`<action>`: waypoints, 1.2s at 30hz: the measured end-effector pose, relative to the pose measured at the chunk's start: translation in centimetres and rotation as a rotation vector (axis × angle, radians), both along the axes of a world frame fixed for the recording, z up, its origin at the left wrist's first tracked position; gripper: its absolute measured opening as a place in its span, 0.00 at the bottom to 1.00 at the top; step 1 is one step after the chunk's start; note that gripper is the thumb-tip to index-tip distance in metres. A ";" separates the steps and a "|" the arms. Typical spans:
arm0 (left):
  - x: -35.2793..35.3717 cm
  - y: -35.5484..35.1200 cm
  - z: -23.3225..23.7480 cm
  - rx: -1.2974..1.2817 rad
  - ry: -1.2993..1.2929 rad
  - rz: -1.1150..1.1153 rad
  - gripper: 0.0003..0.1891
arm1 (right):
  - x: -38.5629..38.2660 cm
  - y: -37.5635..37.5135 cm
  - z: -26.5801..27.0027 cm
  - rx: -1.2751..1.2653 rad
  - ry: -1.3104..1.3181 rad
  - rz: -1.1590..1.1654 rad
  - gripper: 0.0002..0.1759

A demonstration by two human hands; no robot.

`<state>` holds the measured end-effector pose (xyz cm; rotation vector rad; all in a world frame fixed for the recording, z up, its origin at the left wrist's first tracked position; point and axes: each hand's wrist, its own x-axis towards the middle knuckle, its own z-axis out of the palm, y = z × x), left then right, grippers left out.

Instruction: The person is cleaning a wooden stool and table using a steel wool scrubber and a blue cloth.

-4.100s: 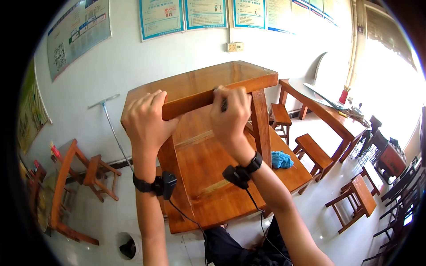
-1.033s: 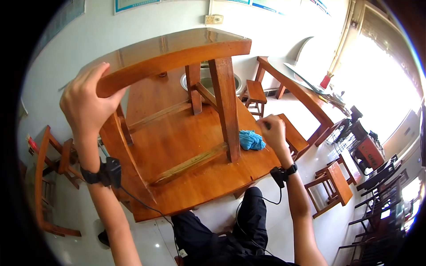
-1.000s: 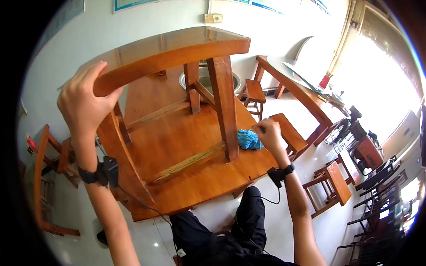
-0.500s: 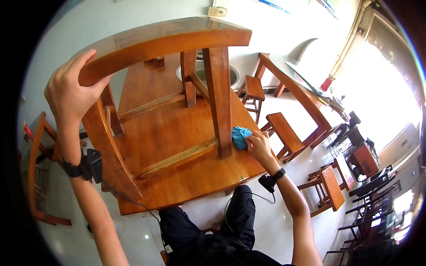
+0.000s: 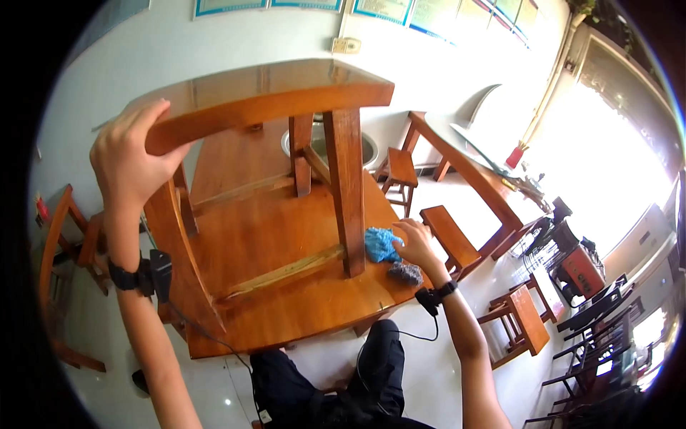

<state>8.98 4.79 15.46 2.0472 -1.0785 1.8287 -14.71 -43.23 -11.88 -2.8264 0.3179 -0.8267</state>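
A wooden stool point(image 5: 271, 91) stands on the brown wooden table point(image 5: 307, 307), its seat tilted up toward my left. My left hand point(image 5: 132, 161) wraps round the left end of the seat, thumb beneath and fingers over the top. By the stool's near right leg lies a crumpled blue cloth point(image 5: 382, 244). My right hand point(image 5: 421, 250) is right beside the cloth, thumb and fingers apart. A dark grey scouring pad point(image 5: 405, 273) rests on the tabletop just below my right hand.
A metal basin point(image 5: 368, 146) sits behind the stool. Small wooden stools point(image 5: 450, 239) stand on the floor to the right, near another table point(image 5: 471, 168). A wooden chair point(image 5: 61, 236) is at the left. Cables hang from both wrist devices.
My right hand has let go of the blue cloth, and its fingers have spread. The grey scouring pad has come into sight. The whole view has shifted slightly; my left hand keeps its hold.
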 end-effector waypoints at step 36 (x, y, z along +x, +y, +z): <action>-0.2 3.3 1.4 0.095 0.165 -0.147 0.32 | 14.0 15.1 21.6 0.045 -1.095 0.005 0.24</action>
